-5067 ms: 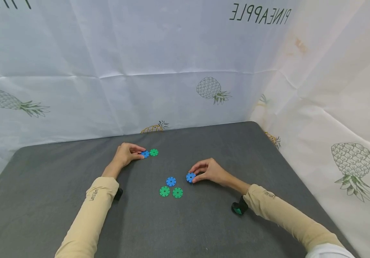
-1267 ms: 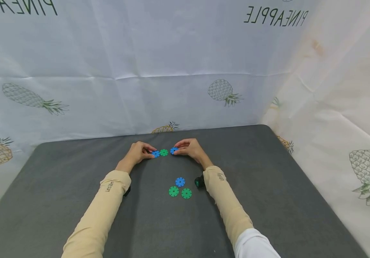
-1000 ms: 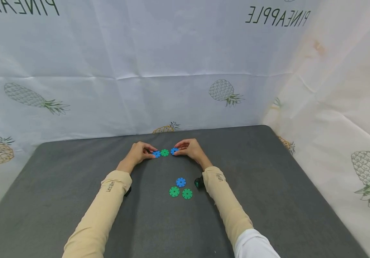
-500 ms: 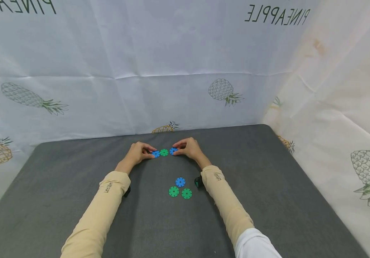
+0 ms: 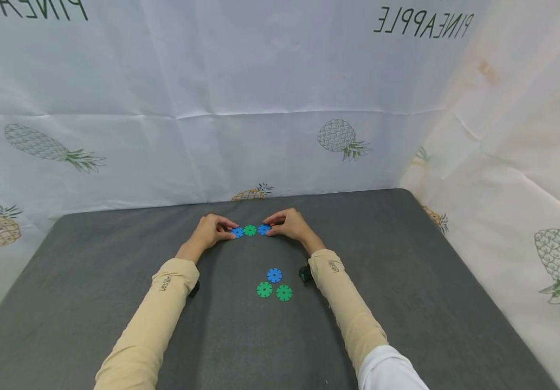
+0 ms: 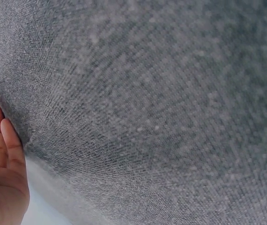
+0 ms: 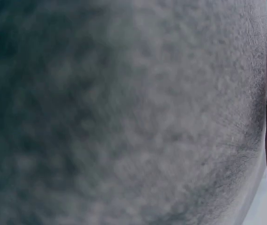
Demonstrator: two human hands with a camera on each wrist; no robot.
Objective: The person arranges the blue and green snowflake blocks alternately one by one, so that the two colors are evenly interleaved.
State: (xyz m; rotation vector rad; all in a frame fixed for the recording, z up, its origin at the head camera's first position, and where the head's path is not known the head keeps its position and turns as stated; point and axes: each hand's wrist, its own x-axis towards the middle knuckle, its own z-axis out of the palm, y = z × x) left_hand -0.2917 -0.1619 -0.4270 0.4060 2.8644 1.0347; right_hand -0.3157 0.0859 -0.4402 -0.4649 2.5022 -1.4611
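Note:
In the head view my left hand (image 5: 207,229) pinches a blue notched disc (image 5: 238,232) by its left side. A green notched disc (image 5: 250,231) sits edge to edge with it, in the middle of a row. At the right end of that row, a second blue disc is between the thumb and fingers of my right hand (image 5: 291,224), its edge right at the green one. The left wrist view catches only part of the left hand (image 6: 4,173), with its disc out of sight. Slivers of green and blue show beyond the right thumb in the right wrist view.
Nearer on the dark grey cloth-covered table (image 5: 240,346) lie a loose blue disc (image 5: 274,275) and two green discs, one (image 5: 264,290) left and one (image 5: 284,293) right. A white pineapple-print curtain (image 5: 260,151) stands along the table's back and right edges.
My right hand has carried its blue disc leftward and away from me, to the green disc's right side. Over the last half second the small gap between them has closed. The left hand keeps its hold.

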